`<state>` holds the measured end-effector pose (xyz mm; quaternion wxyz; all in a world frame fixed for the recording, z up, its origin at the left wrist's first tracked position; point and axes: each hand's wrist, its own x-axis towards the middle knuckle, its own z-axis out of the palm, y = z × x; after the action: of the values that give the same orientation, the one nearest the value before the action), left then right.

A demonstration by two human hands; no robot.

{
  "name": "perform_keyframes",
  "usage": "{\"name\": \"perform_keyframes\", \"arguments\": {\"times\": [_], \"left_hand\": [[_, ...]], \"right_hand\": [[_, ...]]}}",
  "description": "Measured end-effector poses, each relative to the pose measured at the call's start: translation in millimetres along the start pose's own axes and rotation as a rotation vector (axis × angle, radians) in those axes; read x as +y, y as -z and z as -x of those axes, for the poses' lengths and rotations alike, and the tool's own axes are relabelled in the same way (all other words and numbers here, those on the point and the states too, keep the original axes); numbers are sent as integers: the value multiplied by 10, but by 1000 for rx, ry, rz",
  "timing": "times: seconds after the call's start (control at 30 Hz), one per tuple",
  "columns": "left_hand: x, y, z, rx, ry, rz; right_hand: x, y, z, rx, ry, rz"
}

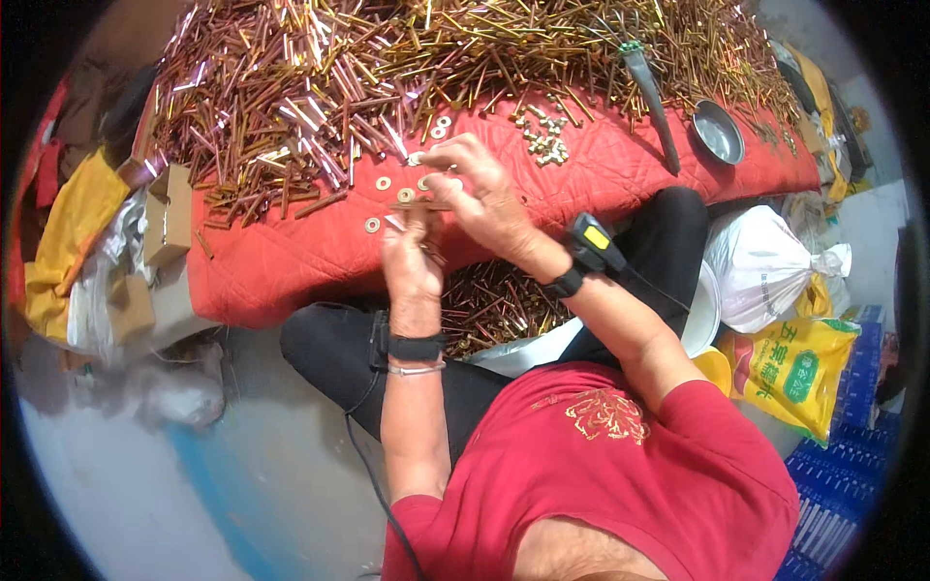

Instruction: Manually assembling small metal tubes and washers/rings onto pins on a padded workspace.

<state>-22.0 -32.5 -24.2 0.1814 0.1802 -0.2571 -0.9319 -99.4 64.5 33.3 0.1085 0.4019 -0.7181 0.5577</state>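
My left hand [414, 266] is closed around a thin brass-coloured metal rod [418, 205], which lies crosswise at its fingertips. Other rod ends seem to show in the palm, though the fingers hide most of them. Just above and to the right is my right hand [484, 198], its fingers stretched out and apart. The index fingertip reaches a flat washer [416, 158] on the red quilted cloth [320, 252]. Several more washers [384, 183] lie loose around both hands. A small heap of short metal nuts [545, 136] sits farther right.
A big pile of brass-coloured rods [387, 58] covers the far side. At right are a dark-handled tool [651, 107] and a round metal bowl [718, 133]. An open cardboard box [169, 218] stands left. More rods [499, 310] lie below the cloth's near edge; a white bag [765, 266] is right.
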Motion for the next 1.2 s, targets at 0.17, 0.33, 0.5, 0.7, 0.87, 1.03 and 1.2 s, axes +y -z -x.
{"name": "perform_keyframes", "arguments": {"times": [0.17, 0.33, 0.5, 0.7, 0.87, 1.03, 1.2], "left_hand": [[-93, 103, -1, 22, 36, -25], [68, 10, -50, 204, 99, 53], [36, 41, -67, 122, 99, -1], [41, -67, 8, 168, 60, -42], [14, -39, 61, 73, 99, -107], [46, -62, 118, 58, 139, -198], [62, -114, 149, 54, 121, -239]], "right_hand": [[216, 61, -117, 19, -106, -123], [1168, 798, -323, -91, -25, 715], [1284, 822, -418, -267, 25, 924], [1194, 765, -392, -337, 27, 1087], [1085, 695, -391, -471, 188, 933], [1130, 607, -434, -503, 73, 830], [784, 533, -328, -203, -149, 350]]}}
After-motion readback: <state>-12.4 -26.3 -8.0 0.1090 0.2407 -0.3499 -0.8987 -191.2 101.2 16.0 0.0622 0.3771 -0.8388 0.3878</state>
